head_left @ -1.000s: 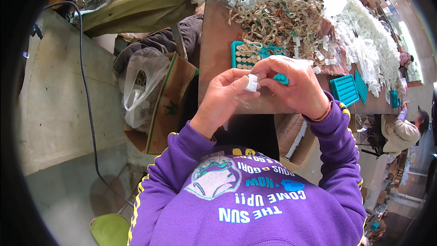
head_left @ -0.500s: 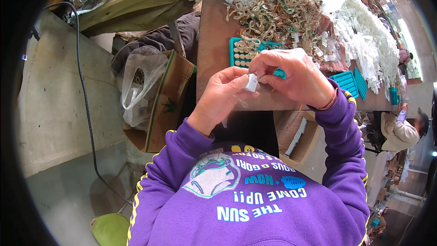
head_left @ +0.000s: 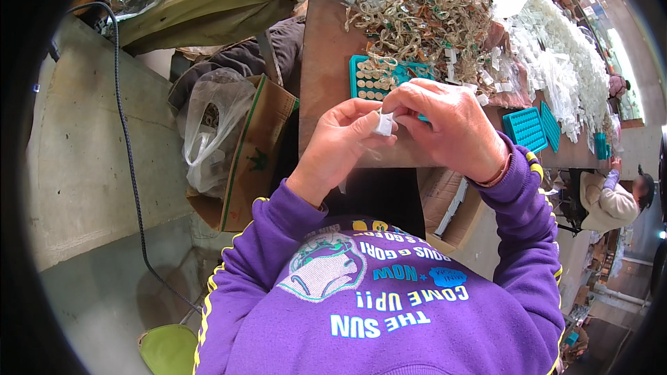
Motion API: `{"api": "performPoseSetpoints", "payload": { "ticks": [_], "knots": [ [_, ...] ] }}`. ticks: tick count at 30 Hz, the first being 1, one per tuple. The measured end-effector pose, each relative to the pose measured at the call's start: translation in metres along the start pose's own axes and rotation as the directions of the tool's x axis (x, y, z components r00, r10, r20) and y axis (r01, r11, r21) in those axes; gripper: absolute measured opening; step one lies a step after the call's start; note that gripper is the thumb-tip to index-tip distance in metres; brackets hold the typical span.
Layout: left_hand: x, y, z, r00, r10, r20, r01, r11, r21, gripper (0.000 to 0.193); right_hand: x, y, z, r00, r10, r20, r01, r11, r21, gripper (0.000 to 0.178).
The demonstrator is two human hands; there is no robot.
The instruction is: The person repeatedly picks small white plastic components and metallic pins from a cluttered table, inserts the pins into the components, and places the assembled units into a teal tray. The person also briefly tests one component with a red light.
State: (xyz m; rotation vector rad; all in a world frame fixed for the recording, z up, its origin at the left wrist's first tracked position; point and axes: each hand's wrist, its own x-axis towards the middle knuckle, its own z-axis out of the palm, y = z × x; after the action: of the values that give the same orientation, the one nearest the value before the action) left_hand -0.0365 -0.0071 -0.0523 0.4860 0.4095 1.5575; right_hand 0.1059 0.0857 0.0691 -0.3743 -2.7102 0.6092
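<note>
Left hand (head_left: 339,137) pinching white box (head_left: 383,124) before disc tray (head_left: 353,80); right hand (head_left: 455,125) at box, grip unclear. Seems unfinished: tray part-filled, heap (head_left: 432,26) beyond.

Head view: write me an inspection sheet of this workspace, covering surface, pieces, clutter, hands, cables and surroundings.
Surface: brown table, heavily covered along its far side.
Pieces: small white piece in hand; teal tray holding round pale pieces just beyond.
Clutter: tangled heap of cords, with clear plastic around it.
Hands: left hand pinches the white piece; right hand has its fingertips beside it, grip unclear.
Cables: black cable hanging at left, away from the table.
Surroundings: cardboard box left of the table; co-workers at far right.
</note>
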Motion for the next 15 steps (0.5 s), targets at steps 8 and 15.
{"api": "performPoseSetpoints", "payload": {
  "ticks": [8,15],
  "knots": [
    [-0.001,0.0017,0.0016,1.0,-0.02,0.024,0.02,1.0,0.005,0.027,0.0021,0.0042,0.0012,0.998,-0.047,-0.052,0.05,0.997,0.06,0.013],
    [-0.0003,0.0002,0.0012,1.0,-0.024,-0.004,0.024,0.997,0.069,0.023,0.0045,0.0028,-0.0045,0.994,-0.037,0.103,0.036,0.999,0.012,0.019]
  ]
}}
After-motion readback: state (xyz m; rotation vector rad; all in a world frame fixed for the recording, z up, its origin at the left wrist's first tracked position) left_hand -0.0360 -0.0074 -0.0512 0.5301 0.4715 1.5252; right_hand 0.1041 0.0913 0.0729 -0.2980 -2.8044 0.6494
